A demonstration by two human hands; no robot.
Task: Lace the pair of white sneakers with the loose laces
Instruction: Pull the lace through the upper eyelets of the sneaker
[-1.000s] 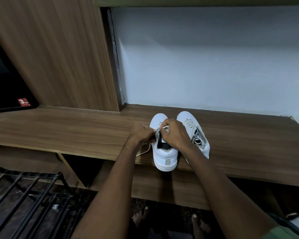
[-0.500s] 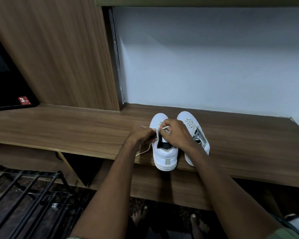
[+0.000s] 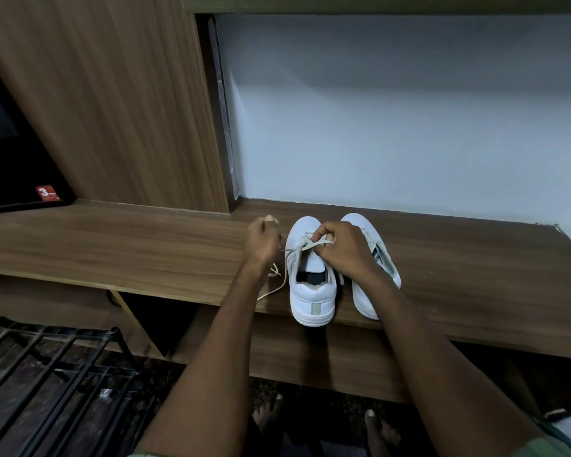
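Two white sneakers: left sneaker [image 3: 312, 293] and right sneaker [image 3: 366, 288] side by side, heels at the table [image 3: 145, 252] edge; a loose lace [image 3: 272, 291] trailing left

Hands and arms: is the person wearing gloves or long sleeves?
No gloves. The left hand and right hand are bare, and so are both forearms. No watch, ring or bracelet shows. Only an edge of greenish sleeve appears by the right upper arm.
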